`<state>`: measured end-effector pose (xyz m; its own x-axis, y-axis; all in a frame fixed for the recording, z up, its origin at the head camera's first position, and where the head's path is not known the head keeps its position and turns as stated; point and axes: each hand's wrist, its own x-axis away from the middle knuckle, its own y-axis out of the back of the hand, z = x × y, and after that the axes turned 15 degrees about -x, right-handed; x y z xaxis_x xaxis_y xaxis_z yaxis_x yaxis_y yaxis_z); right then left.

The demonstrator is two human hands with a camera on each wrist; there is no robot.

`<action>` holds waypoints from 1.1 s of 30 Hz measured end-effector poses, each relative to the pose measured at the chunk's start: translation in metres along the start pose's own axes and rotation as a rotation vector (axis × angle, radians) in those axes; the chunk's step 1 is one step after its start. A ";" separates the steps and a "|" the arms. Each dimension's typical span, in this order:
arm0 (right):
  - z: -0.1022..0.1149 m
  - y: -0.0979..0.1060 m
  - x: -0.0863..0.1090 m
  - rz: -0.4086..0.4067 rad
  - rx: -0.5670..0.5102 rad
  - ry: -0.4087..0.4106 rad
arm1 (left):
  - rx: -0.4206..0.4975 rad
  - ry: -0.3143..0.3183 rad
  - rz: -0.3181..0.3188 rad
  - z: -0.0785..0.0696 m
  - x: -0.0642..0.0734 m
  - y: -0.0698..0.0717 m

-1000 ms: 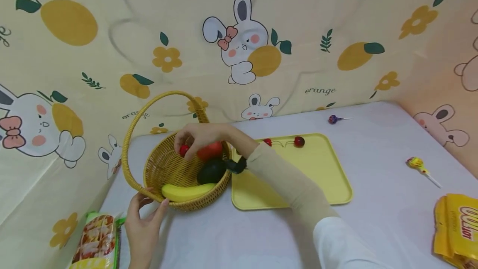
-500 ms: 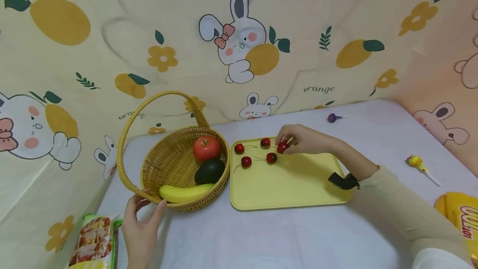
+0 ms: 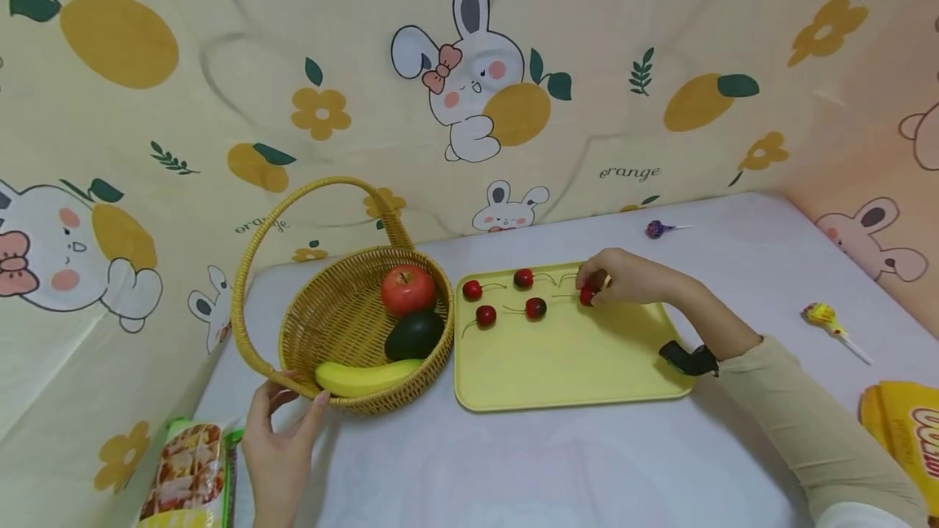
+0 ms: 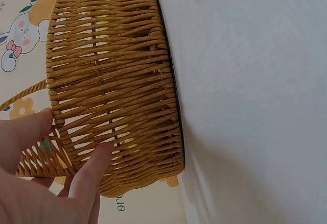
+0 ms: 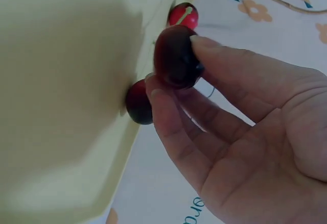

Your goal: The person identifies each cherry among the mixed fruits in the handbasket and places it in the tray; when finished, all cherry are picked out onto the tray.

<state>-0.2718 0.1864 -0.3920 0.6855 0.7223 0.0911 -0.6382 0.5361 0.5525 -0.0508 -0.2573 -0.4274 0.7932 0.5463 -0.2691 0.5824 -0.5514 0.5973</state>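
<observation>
My left hand [image 3: 282, 438] grips the rim of a wicker basket [image 3: 433, 377] at the foot of its handle; in the left wrist view a fingertip presses the woven side [image 4: 122, 76]. Inside the basket lie a red apple [image 3: 407, 290], a dark avocado [image 3: 415, 336] and a banana [image 3: 367, 379]. Over the back right of a yellow tray [image 3: 572, 365], my right hand [image 3: 634, 277] pinches a dark red cherry [image 5: 177, 56] between thumb and fingertips. Several cherries with stems [image 3: 536, 309] lie on the tray, and another cherry [image 5: 139, 102] is partly hidden behind my fingers.
A purple-wrapped lollipop [image 3: 655, 228] lies behind the tray, a yellow one [image 3: 822, 315] to its right. At the right edge stands a yellow snack bag [image 3: 898, 430]. A green-edged food packet [image 3: 187, 471] is at the lower left. Printed cloth walls enclose the table.
The right hand has moved from over the basket to the tray, then slightly right along it, with a cherry in its fingers. The left hand stays at the basket rim.
</observation>
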 end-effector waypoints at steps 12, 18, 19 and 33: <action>-0.006 -0.003 0.000 -0.024 0.025 -0.034 | 0.007 0.014 0.016 -0.003 -0.002 -0.001; 0.001 -0.007 0.003 -0.117 0.088 -0.003 | -0.005 0.034 0.022 -0.004 0.000 0.000; 0.004 -0.008 0.004 -0.143 0.123 0.005 | -0.003 0.036 0.023 -0.004 0.000 0.000; 0.059 -0.067 0.006 -0.236 0.574 -0.079 | 0.053 -0.067 -0.119 -0.021 0.007 0.001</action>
<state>-0.2040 0.1292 -0.3802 0.8226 0.5673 -0.0389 -0.1917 0.3411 0.9203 -0.0483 -0.2408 -0.4128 0.7270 0.5676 -0.3863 0.6802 -0.5187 0.5179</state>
